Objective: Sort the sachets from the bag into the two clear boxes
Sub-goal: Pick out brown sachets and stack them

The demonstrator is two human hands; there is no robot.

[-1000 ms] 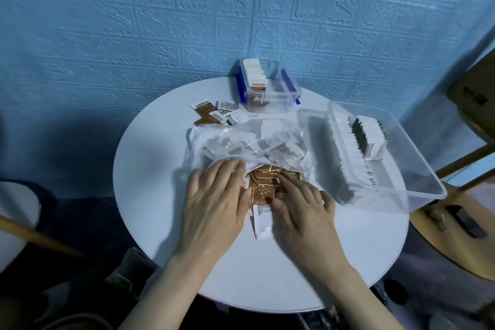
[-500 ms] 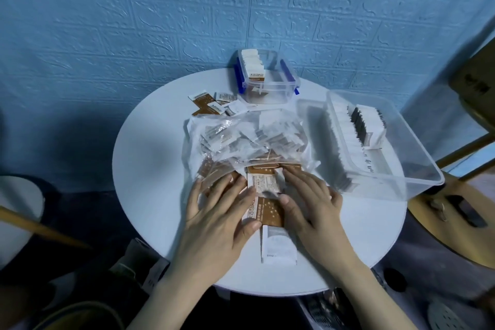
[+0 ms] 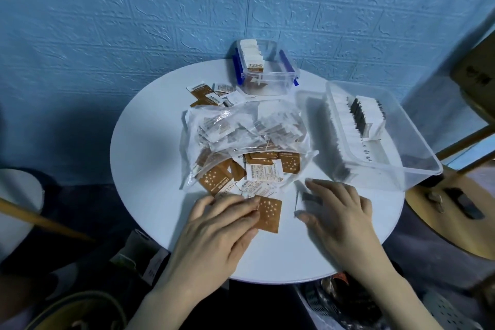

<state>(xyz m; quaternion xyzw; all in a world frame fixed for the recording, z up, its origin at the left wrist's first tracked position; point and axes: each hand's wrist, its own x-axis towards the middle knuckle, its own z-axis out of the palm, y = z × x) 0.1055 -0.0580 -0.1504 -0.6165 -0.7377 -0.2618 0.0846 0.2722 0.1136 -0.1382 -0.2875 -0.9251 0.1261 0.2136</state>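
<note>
From the head camera I look down on a round white counter (image 3: 150, 158) against a blue embossed wall (image 3: 134, 21). My left hand (image 3: 222, 225) lies flat near the front edge, fingers straight and close together, their tips resting on the left edge of a brown star-printed sachet (image 3: 269, 213). My right hand (image 3: 340, 209) is just beside it to the right, thumb and fingers curled around a white sachet (image 3: 305, 201), which is blurred. The clear plastic bag (image 3: 241, 128) sits mid-counter with its mouth toward me, and brown and white sachets spill out of it just beyond my fingers. Behind the bag, a few loose sachets (image 3: 211, 94) lie near the small clear box with blue latches (image 3: 265, 69), which holds a row of upright white-and-brown sachets along its left side. The large clear box (image 3: 375, 128) stands at the right of the counter, overhanging its edge, with white sachets standing in rows inside. A wooden stool (image 3: 455, 209) is at the far right.
</note>
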